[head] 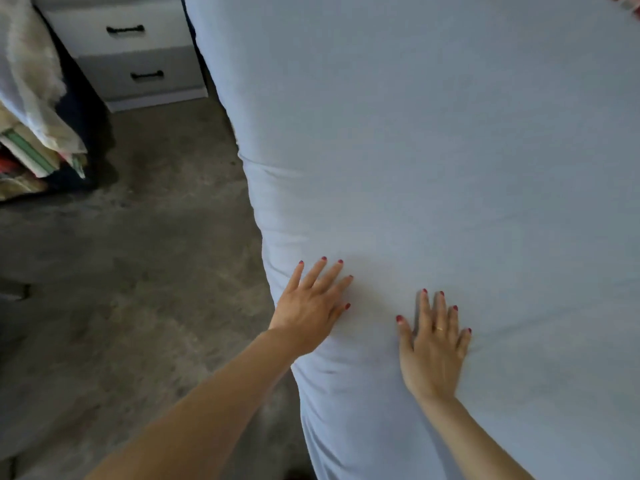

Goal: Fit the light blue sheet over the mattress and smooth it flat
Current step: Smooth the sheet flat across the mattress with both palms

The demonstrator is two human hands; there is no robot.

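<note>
Left hand (313, 301) and right hand (433, 344) spread flat on light blue sheet (433, 150); unsmoothed length runs far; left nearer mattress edge.

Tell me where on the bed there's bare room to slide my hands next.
The light blue sheet lies bare ahead of both hands, up past the white drawer unit. The left hand sits by the bed's left edge, the right hand beside it. Clutter is off the bed: the pile at far left.

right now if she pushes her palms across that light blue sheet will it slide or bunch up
The light blue sheet looks thin and floppy, so it will likely ripple ahead of the left hand and right hand. Small creases near the edge suggest some slack there; the taut middle should shift little.
</note>
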